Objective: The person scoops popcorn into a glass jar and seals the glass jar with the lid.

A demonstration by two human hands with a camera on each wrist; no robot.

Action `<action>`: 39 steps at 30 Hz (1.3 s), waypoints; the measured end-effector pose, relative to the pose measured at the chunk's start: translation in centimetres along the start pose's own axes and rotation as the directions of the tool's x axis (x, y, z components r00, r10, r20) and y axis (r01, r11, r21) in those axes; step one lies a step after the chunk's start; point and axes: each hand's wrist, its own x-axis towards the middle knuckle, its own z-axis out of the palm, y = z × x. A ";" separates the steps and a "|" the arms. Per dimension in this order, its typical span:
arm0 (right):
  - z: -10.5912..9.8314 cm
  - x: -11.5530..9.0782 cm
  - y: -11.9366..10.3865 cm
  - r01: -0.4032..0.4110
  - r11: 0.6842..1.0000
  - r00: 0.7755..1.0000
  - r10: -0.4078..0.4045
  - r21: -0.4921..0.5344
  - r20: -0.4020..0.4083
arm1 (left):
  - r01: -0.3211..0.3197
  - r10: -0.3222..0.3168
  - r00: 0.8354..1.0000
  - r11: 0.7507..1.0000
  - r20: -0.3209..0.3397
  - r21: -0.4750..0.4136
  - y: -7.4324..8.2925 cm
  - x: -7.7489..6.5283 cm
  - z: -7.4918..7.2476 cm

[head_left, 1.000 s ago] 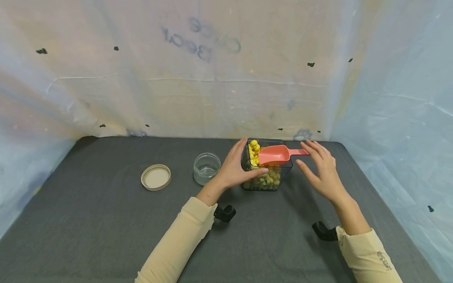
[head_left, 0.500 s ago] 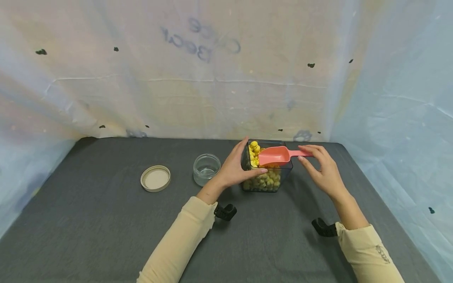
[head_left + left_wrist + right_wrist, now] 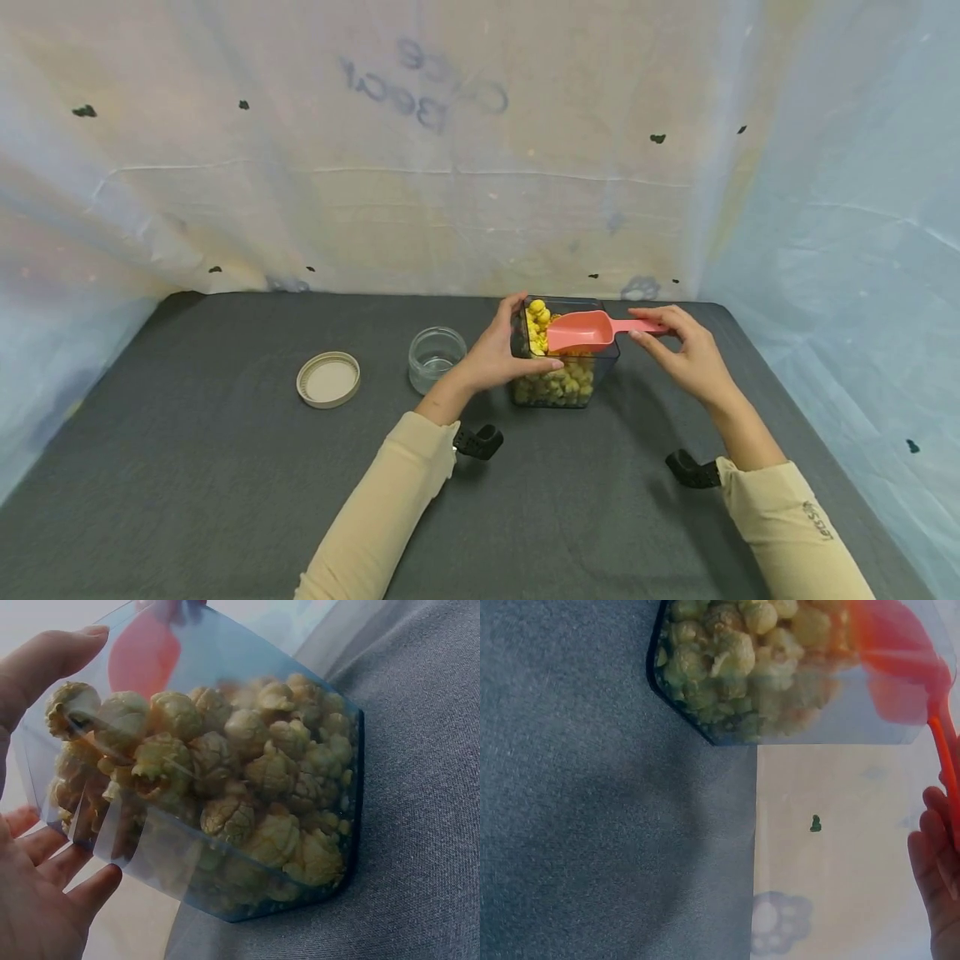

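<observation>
A clear, dark-tinted square container (image 3: 606, 367) full of yellow popcorn (image 3: 537, 323) stands near the back of the table. My left hand (image 3: 487, 357) holds it by its left side, thumb across the front wall and fingers along the side in the left wrist view. Over its opening lies a pink scoop (image 3: 581, 331), its bowl on the popcorn and its handle sticking out past the right rim. My right hand (image 3: 688, 354) pinches that handle between thumb and fingers. Through the wall, the scoop (image 3: 896, 645) shows red in the right wrist view.
An open glass jar (image 3: 437, 354) stands just left of the container, close to my left wrist. Farther left lies a round lid (image 3: 328, 380), inner side up. The dark grey table (image 3: 187, 467) ends at a pale sheet (image 3: 480, 225) hanging behind it.
My right hand has gone from spread fingers beside the scoop handle to pinching it. The left hand, container and scoop bowl have stayed nearly in place.
</observation>
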 end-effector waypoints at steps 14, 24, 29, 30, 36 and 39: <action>-0.5 0.6 0.3 -0.076 0.986 0.995 0.065 0.146 0.078 | -0.023 0.023 1.000 1.000 0.004 0.011 -0.2 0.1 -0.1; -0.8 1.0 0.2 -0.073 0.992 0.989 0.058 0.106 0.138 | -0.017 0.017 1.000 1.000 -0.002 0.006 -0.3 0.2 -0.1; -0.9 1.0 0.1 -0.107 0.989 0.984 0.092 0.097 0.153 | -0.017 0.017 1.000 1.000 0.000 0.003 -0.3 0.1 -0.1; -0.9 1.0 0.1 -0.114 0.989 0.983 0.099 0.098 0.153 | -0.016 0.016 1.000 1.000 0.000 0.001 -0.3 0.0 -0.1; -0.9 1.1 -0.2 -0.110 0.987 0.987 0.095 0.114 0.127 | -0.020 0.020 1.000 1.000 -0.009 -0.014 -0.4 0.0 0.0; -1.1 1.2 -0.3 -0.089 0.989 0.991 0.076 0.117 0.114 | -0.025 0.024 1.000 1.000 -0.014 -0.015 -0.5 0.0 0.0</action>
